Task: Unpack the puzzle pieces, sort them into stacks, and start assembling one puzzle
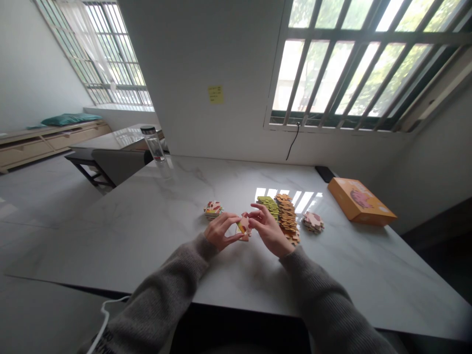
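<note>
In the head view, my left hand (221, 231) grips a jigsaw puzzle piece (243, 224) with red, yellow and pink print between thumb and fingers. My right hand (270, 232) closes on the right side of that piece, its index finger raised. Beneath the fingers, more pinkish puzzle pieces (242, 238) lie on the table, partly covered. Left of the hands is a small stack of printed pieces (213, 208). Just beyond my right hand run a row of green-edged pieces (268, 205) and a longer row of orange pieces (288, 215).
A pile of pale pink pieces (313, 221) lies to the right on the marbled table (147, 226). Farther right are an orange box (361, 200) and a black phone-like slab (324, 173). A glass bottle (154, 144) stands at the far left edge.
</note>
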### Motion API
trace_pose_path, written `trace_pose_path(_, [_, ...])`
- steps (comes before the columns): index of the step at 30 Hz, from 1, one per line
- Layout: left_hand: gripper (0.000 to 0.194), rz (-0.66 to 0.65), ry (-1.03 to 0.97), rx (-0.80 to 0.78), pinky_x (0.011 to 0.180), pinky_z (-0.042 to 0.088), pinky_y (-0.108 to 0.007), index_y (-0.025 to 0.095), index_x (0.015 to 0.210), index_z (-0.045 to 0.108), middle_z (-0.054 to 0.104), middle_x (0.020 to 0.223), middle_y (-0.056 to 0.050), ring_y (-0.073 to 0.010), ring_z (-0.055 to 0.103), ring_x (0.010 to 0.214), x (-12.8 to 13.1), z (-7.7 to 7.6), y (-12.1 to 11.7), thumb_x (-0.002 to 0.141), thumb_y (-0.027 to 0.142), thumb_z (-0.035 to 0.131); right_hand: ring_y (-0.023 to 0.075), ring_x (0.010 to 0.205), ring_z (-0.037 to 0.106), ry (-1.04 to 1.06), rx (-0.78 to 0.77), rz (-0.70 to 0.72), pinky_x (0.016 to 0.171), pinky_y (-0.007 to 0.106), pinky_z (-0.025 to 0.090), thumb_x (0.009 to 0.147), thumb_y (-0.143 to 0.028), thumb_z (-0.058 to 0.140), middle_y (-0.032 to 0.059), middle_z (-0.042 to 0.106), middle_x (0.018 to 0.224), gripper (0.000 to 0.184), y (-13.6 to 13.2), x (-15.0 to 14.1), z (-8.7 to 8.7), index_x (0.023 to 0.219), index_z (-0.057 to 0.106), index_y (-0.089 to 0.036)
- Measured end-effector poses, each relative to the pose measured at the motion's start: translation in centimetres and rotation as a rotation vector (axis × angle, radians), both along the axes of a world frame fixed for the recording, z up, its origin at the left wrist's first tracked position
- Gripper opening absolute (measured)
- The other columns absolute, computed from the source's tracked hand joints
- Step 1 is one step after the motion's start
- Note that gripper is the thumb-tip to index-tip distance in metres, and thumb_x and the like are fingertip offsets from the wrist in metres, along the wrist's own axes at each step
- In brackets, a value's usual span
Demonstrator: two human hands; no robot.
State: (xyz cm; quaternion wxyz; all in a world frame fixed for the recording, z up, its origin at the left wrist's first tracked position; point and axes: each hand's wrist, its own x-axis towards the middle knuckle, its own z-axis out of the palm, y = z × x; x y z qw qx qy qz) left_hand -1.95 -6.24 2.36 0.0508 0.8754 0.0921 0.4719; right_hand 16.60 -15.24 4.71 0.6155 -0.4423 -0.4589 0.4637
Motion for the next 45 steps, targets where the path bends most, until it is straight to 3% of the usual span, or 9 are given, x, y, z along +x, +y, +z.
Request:
trace_pose_path(4, [0.036,0.032,-0.033,-0.018,0.085,0.06,-0.036,0.02,0.116,0.059,0.069,0.103,-0.009,-0.0217,0.069,0.093,0.0,-0.3,0.0,0.086,0.035,0.073,0.0118,0.061,0.054,0.001,-0.004,0.005,0.061,0.028,0.045,0.083,-0.033,0.07,-0.0065,0.055,0.072,0.045,0.1,-0.1,-0.2,0.121,0.049,-0.023])
trace_pose_path(9, [0.022,0.029,0.049,-0.007,0.076,0.058,-0.033,0.023,0.106,0.063,0.067,0.092,-0.005,-0.019,0.067,0.082,-0.2,-0.2,0.0,0.089,0.035,0.068,0.0122,0.064,0.05,-0.165,0.049,-0.087,0.06,0.027,0.042,0.085,-0.035,0.066,-0.0058,0.053,0.073,0.042,0.2,0.5,-0.3,0.121,0.049,-0.021])
trace_pose_path(15, [0.036,0.018,0.151,-0.068,0.1,0.051,-0.044,0.025,0.116,0.061,0.061,0.129,-0.009,-0.0246,0.061,0.109,-0.9,0.5,0.0,0.082,0.028,0.07,0.0115,0.063,0.049,-0.202,0.05,0.005,0.059,0.026,0.041,0.087,-0.034,0.063,-0.0058,0.052,0.074,0.044,0.2,0.6,-0.7,0.125,0.046,-0.021])
trace_pose_path(20, [0.029,-0.03,0.149,-0.157,0.102,0.047,-0.045,0.024,0.109,0.061,0.067,0.117,-0.007,-0.0242,0.059,0.109,-0.9,0.8,0.0,0.08,0.025,0.069,0.0108,0.063,0.05,-0.161,0.036,0.034,0.057,0.025,0.042,0.087,-0.035,0.063,-0.0047,0.054,0.079,0.048,-0.2,0.2,-0.2,0.129,0.043,-0.023])
trace_pose_path(23, [0.022,0.044,0.087,-0.23,0.106,0.043,-0.047,0.023,0.104,0.063,0.066,0.118,-0.008,-0.0254,0.057,0.113,-1.8,1.1,1.5,0.082,0.027,0.068,0.012,0.069,0.053,-0.203,0.05,-0.019,0.058,0.026,0.045,0.089,-0.034,0.06,-0.0012,0.056,0.089,0.046,-0.4,0.2,0.1,0.131,0.043,-0.024])
trace_pose_path(26, [0.02,0.168,0.011,-0.324,0.104,0.042,-0.047,0.023,0.104,0.064,0.065,0.121,-0.009,-0.0265,0.055,0.116,-3.9,1.2,4.5,0.086,0.032,0.067,0.0131,0.072,0.054,-0.27,0.063,-0.071,0.06,0.027,0.046,0.09,-0.031,0.057,0.0003,0.057,0.091,0.045,-0.4,0.4,0.0,0.132,0.043,-0.023])
trace_pose_path(31, [0.022,0.244,0.103,-0.443,0.107,0.039,-0.049,0.022,0.102,0.065,0.067,0.121,-0.008,-0.0271,0.056,0.117,-6.8,0.4,8.8,0.084,0.036,0.065,0.0136,0.073,0.054,-0.367,0.098,-0.054,0.065,0.028,0.048,0.092,-0.03,0.055,0.0004,0.057,0.091,0.044,-0.1,0.5,-1.1,0.135,0.044,-0.023])
trace_pose_path(37, [0.022,0.248,0.167,-0.476,0.108,0.038,-0.049,0.022,0.1,0.067,0.068,0.12,-0.007,-0.0271,0.056,0.117,-6.7,-1.0,9.6,0.081,0.034,0.065,0.0142,0.074,0.055,-0.446,0.119,-0.054,0.069,0.031,0.05,0.094,-0.028,0.052,0.0005,0.058,0.091,0.043,-0.2,0.5,-1.4,0.136,0.043,-0.024])
trace_pose_path(45, [0.024,0.214,0.193,-0.574,0.103,0.044,-0.05,0.022,0.102,0.066,0.065,0.126,-0.008,-0.0282,0.056,0.118,-6.9,-1.3,9.7,0.082,0.035,0.064,0.0143,0.073,0.055,-0.494,0.128,-0.055,0.069,0.03,0.051,0.094,-0.027,0.051,0.0007,0.059,0.089,0.043,-0.3,0.4,-1.2,0.137,0.043,-0.024])
